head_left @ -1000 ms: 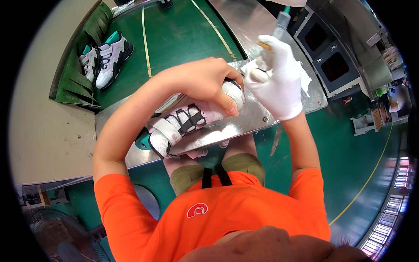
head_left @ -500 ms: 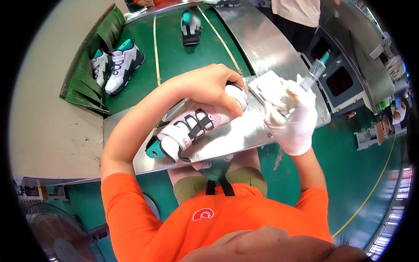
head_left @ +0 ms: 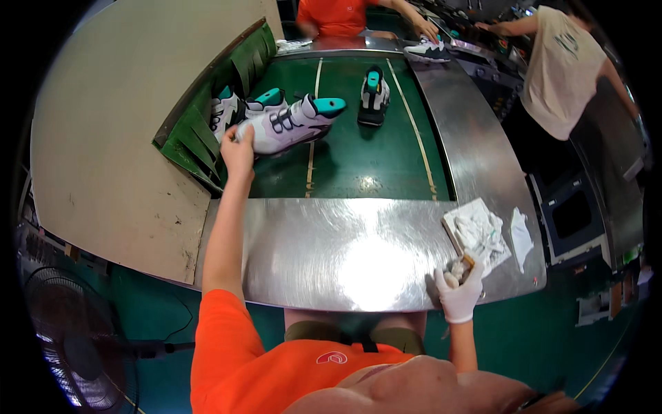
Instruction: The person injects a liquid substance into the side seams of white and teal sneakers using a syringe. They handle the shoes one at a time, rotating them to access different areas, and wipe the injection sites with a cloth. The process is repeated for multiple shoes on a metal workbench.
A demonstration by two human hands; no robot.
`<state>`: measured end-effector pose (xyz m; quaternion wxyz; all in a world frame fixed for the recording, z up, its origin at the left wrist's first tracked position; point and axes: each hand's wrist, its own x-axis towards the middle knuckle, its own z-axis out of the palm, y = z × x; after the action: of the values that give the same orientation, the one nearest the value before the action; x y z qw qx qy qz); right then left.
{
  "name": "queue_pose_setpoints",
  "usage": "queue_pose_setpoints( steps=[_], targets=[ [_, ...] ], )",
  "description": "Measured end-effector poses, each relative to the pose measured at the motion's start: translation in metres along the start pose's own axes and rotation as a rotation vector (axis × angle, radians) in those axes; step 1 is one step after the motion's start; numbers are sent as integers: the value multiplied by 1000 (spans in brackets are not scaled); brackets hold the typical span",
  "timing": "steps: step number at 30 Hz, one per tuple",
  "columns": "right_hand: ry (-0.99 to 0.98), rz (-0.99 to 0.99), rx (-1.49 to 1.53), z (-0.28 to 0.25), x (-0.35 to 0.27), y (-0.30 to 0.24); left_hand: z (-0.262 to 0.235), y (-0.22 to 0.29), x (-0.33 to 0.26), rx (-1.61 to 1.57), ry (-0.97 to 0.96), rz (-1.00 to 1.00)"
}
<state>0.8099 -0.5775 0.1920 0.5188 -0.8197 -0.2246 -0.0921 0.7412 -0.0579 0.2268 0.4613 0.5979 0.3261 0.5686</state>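
Note:
My left hand (head_left: 238, 153) is closed on the toe of a white and pale-lilac sneaker (head_left: 286, 130), holding it tilted above the green conveyor belt (head_left: 365, 169). The sneaker has black straps and a teal insert at its collar. My right hand (head_left: 460, 293), in a white glove, is curled at the near right edge of the metal table, round a small thing with a tan part; its kind is unclear. Just beyond that hand is a crumpled white cloth (head_left: 477, 231) on a pale block.
Two similar sneakers (head_left: 224, 117) stand by the green flap curtain (head_left: 196, 138) at left. Another sneaker (head_left: 373, 100) rests farther up the belt. Across the table, a co-worker's hand (head_left: 426, 29) touches a sneaker. A second person (head_left: 562, 76) stands at right; a fan (head_left: 79, 345) is lower left.
My left hand has carried the sneaker from the metal table forward and left, over the belt. My gloved right hand has drawn back toward the table edge; the teal-tipped clear tube beside it no longer shows.

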Motion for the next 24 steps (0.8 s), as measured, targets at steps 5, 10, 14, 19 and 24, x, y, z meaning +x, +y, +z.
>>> queue_pose_setpoints(
  steps=[5,10,14,19,24],
  targets=[
    [74,66,39,-3,5,2,-6,-10,-34,840,-429,-326],
    [53,50,-39,-1,6,5,48,34,-68,1098,-608,583],
    [39,60,-77,0,9,1,99,6,-56,1174,-593,983],
    [66,100,-71,0,10,13,106,-90,16,1192,-549,1203],
    [32,111,-117,2,8,7,122,-97,63,1525,-510,1022]
  ],
)
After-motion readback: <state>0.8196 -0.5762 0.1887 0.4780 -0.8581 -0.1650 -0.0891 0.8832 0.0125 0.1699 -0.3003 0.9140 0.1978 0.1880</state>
